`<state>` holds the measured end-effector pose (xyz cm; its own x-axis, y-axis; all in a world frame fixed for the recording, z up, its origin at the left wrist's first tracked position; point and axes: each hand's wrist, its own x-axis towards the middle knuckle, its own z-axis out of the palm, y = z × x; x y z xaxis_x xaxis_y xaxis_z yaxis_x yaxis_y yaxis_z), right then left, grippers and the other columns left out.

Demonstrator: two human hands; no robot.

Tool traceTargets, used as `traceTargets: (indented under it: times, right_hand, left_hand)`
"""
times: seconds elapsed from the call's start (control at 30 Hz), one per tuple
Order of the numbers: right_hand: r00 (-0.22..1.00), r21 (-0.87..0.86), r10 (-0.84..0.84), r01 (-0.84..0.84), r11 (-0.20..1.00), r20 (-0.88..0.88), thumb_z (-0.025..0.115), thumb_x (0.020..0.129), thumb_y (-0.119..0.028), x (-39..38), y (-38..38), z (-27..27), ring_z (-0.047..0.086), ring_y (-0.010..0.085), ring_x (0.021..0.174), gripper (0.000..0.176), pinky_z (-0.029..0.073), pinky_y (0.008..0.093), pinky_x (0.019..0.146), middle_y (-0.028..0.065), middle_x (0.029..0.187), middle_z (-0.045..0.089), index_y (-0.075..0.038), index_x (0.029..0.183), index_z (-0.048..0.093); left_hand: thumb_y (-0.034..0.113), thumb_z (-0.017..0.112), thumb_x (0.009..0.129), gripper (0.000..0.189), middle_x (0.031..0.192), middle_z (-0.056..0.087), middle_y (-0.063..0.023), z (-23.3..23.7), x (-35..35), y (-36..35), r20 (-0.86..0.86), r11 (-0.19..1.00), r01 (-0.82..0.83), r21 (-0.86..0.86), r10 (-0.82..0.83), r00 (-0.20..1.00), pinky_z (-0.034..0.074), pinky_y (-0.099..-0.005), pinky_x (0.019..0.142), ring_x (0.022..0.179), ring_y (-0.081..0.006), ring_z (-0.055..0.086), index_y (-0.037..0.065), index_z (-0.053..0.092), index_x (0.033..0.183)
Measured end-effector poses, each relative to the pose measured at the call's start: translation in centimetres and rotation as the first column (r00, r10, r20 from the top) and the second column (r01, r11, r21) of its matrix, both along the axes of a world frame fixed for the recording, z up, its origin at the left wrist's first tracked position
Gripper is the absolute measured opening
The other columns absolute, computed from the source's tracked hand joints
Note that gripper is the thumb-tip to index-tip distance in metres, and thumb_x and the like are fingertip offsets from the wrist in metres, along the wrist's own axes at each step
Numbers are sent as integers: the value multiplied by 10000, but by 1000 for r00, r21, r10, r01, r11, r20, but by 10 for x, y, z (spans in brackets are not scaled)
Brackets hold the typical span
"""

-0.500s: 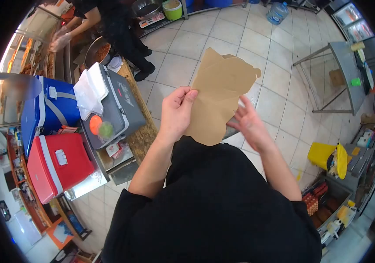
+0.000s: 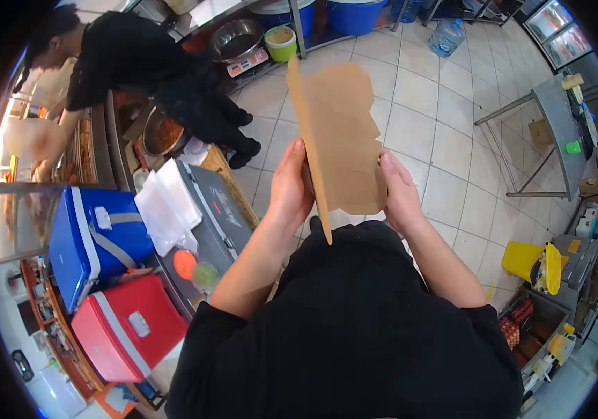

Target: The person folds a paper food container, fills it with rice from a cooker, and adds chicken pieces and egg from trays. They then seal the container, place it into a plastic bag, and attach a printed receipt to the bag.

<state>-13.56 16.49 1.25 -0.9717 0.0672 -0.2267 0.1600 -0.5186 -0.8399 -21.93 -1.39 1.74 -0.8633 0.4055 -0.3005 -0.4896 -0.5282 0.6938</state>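
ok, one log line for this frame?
left hand: grips folded left edge of kraft box blank | right hand: grips right edge | blank: part-folded, held above tiled floor | nearby: grey cooler, co-worker at counter

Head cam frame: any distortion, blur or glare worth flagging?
Head view: heavy fisheye, black vignette all round, pale floor tiles bow toward the rim. Head view centre: flat brown cardboard sheet, left hand and right hand gripping it are sharp. Head view left edge: glass counter panel is glary and soft.
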Motion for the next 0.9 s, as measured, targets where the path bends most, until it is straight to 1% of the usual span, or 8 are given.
traceTargets:
  times: [0.23, 0.3, 0.33, 0.43, 0.5, 0.53, 0.67, 0.9]
  right_hand:
    - [989, 468, 141, -109, 877, -34, 607, 1028, -92, -78, 55, 20, 635, 137, 1120, 385, 508, 307, 967, 82, 1254, 687, 4, 1397, 561]
    - [970, 583, 231, -148, 799, -70, 615, 1001, -45, -104, 98, 27, 677, 135, 991, 352, 541, 299, 883, 66, 1174, 726, -1, 1351, 606]
    - [970, 579, 232, -148, 802, -73, 615, 1001, -45, -117, 121, 37, 677, 135, 991, 352, 541, 299, 883, 66, 1174, 726, -1, 1351, 606]
    - [899, 769, 432, -323, 552, 67, 626, 990, -37, -155, 182, 72, 685, 137, 932, 358, 549, 293, 821, 67, 1172, 726, 8, 1345, 607]
    - [865, 769, 495, -374, 519, 87, 627, 963, 17, -182, 218, 88, 688, 120, 955, 431, 553, 289, 834, 88, 1158, 719, 1, 1390, 572]
    - [861, 774, 502, -372, 513, 81, 627, 963, 17, -197, 238, 85, 688, 120, 955, 431, 553, 289, 834, 88, 1158, 719, 1, 1390, 572]
    - [956, 432, 13, 121, 894, -294, 742, 935, -111, -241, 313, 17, 699, 188, 1034, 622, 560, 305, 868, 138, 1329, 654, -38, 1495, 481]
    - [917, -78, 338, -329, 941, 211, 764, 939, -174, -222, 434, -31, 684, 238, 1138, 542, 550, 371, 968, 137, 1324, 661, 13, 1403, 556]
  left_hand:
    - [610, 312, 1077, 754, 1433, 579, -157, 5, -69, 10, 234, 997, -57, 61, 41, 971, 355, -469, 1164, 1327, -340, 536, -41, 522, 1395]
    - [749, 269, 1017, 953, 1434, 588, -218, 7, -119, -16, 12, 768, 177, 615, -234, 972, 364, -465, 1175, 1379, -359, 521, -73, 499, 1439]
    - [781, 221, 1000, 1000, 1407, 606, -229, 18, -143, -22, -17, 955, 218, 203, -219, 976, 443, -447, 1119, 1312, -364, 586, -68, 492, 1452]
    - [645, 482, 1020, 817, 1378, 630, -204, 39, -181, 8, -201, 872, 483, 77, -461, 864, 505, -412, 1045, 1243, -308, 637, -60, 522, 1429]
    - [323, 729, 968, 564, 1281, 685, -170, 40, -194, 44, -195, 603, 489, -630, -733, 652, 531, -374, 989, 1160, -231, 671, -59, 586, 1357]
    - [323, 729, 968, 564, 1281, 685, -170, 36, -199, 65, -204, 610, 478, -632, -726, 657, 531, -374, 989, 1160, -231, 671, -59, 586, 1357]
    - [77, 770, 898, 400, 1083, 748, -86, 7, -207, 150, 6, 738, 435, -516, -505, 863, 571, -298, 837, 939, -169, 724, -35, 652, 1263]
    - [2, 743, 866, 446, 1148, 727, -107, -13, -229, 294, 154, 858, 422, -294, -393, 907, 584, -349, 874, 1004, -222, 726, -21, 623, 1295]
